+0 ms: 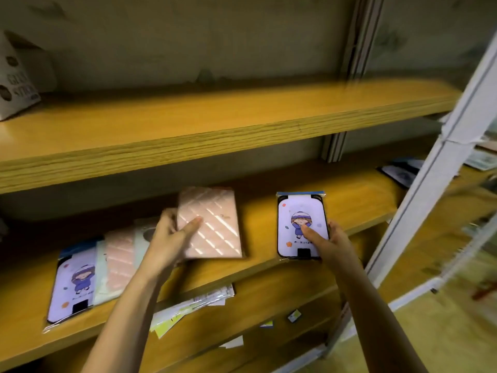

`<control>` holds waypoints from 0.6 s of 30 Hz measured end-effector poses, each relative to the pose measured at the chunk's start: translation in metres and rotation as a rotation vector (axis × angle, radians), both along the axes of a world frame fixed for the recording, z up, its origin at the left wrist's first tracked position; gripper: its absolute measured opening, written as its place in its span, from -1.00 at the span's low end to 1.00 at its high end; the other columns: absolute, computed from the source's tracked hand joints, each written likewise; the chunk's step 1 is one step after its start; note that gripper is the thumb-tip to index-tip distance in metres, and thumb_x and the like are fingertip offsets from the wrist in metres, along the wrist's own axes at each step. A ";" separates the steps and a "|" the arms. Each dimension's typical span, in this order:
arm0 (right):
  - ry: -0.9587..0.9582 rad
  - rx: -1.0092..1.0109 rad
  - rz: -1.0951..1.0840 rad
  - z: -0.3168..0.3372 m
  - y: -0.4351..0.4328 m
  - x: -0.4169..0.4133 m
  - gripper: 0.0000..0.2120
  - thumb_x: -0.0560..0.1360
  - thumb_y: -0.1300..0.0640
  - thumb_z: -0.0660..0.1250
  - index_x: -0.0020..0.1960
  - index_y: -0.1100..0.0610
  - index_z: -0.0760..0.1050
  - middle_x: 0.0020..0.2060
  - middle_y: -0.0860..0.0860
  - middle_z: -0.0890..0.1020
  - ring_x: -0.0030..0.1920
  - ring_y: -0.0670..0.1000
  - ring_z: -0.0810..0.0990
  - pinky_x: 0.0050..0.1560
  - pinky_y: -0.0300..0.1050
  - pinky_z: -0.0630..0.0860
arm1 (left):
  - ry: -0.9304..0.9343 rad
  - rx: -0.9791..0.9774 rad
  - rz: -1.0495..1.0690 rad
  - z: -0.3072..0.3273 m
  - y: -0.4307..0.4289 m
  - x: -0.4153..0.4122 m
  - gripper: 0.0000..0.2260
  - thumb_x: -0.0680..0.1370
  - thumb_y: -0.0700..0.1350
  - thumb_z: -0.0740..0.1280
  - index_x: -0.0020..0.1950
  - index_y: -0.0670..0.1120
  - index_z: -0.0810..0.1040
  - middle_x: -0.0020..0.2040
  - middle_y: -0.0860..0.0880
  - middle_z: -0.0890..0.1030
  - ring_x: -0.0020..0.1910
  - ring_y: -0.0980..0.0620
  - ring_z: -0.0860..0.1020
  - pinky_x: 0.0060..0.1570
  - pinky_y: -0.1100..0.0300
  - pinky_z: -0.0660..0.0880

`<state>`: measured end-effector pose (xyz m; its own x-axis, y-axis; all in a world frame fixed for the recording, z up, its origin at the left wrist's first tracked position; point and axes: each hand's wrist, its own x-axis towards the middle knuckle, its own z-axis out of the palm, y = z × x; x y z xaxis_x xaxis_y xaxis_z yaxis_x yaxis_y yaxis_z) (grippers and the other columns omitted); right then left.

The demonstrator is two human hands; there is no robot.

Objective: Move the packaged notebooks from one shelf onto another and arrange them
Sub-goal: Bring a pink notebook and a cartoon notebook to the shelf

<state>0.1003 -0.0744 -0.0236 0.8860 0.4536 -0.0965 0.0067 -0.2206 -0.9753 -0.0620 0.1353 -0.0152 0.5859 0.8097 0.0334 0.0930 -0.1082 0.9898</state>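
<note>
My left hand (172, 238) grips a pink quilted packaged notebook (215, 224) by its left edge, thumb on the cover, above the middle shelf (349, 203). My right hand (326, 242) holds a lilac packaged notebook (298, 211) with a cartoon girl by its lower right corner, to the right over the same shelf. On that shelf's left lies an overlapping row: another lilac cartoon notebook (74, 284), a pale green one (100, 275), a second pink quilted one (119, 262) and one more, partly hidden behind my left hand.
The upper shelf (215, 117) holds a white box (16, 84) at its far left. Loose packaged papers (193, 302) lie on the shelf below. A white metal upright (435, 184) stands at the right, with dark packages (400, 170) behind it.
</note>
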 end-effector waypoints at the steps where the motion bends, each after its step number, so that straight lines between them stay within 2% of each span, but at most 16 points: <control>1: 0.004 0.012 -0.012 0.000 -0.007 0.006 -0.68 0.50 0.11 0.31 0.20 0.16 0.36 0.00 0.06 0.56 -0.21 -0.12 0.56 -0.41 -0.31 0.50 | -0.042 -0.029 -0.035 0.002 -0.011 0.005 -0.77 0.50 -0.20 0.33 0.11 -0.14 0.36 -0.15 -0.04 0.53 -0.30 0.13 0.54 -0.48 0.45 0.45; 3: 0.010 0.030 -0.038 0.001 -0.025 0.017 -0.64 0.50 0.10 0.31 0.25 0.17 0.36 0.02 0.06 0.57 -0.21 -0.13 0.55 -0.43 -0.33 0.48 | -0.085 -0.075 -0.100 0.006 -0.032 0.020 -0.73 0.49 -0.19 0.34 0.14 -0.11 0.37 -0.09 -0.02 0.55 -0.26 0.12 0.59 -0.42 0.39 0.51; 7: 0.017 0.061 -0.103 0.006 -0.074 0.042 -0.62 0.49 0.07 0.33 0.25 0.16 0.37 0.05 0.03 0.59 -0.13 -0.04 0.58 -0.36 -0.29 0.50 | -0.073 -0.112 -0.208 0.010 -0.077 0.060 -0.68 0.48 -0.15 0.35 0.19 -0.07 0.36 -0.01 -0.02 0.55 -0.14 0.06 0.60 -0.26 0.25 0.54; 10: 0.016 0.090 -0.155 0.011 -0.123 0.065 -0.76 0.49 0.11 0.34 0.12 0.11 0.39 -0.05 0.06 0.61 -0.22 -0.05 0.57 -0.54 -0.39 0.41 | -0.075 -0.156 -0.254 0.013 -0.119 0.094 -0.66 0.48 -0.12 0.34 0.21 -0.03 0.33 0.00 0.00 0.55 -0.11 0.04 0.60 -0.25 0.22 0.54; 15: 0.000 0.108 -0.248 0.019 -0.211 0.111 -0.74 0.50 0.13 0.34 0.14 0.15 0.38 -0.20 0.00 0.61 -0.33 -0.07 0.55 -0.62 -0.38 0.36 | -0.075 -0.229 -0.326 0.016 -0.196 0.154 -0.62 0.48 -0.10 0.35 0.24 0.00 0.30 0.05 -0.06 0.57 -0.08 -0.06 0.62 -0.23 0.07 0.60; 18: -0.017 0.100 -0.285 0.020 -0.260 0.143 -0.74 0.50 0.16 0.34 0.14 0.19 0.38 -0.23 0.00 0.60 -0.40 -0.14 0.54 -0.61 -0.39 0.36 | -0.108 -0.213 -0.375 0.015 -0.246 0.188 -0.66 0.48 -0.14 0.33 0.21 -0.02 0.32 0.02 -0.06 0.59 -0.14 -0.01 0.63 -0.40 0.25 0.58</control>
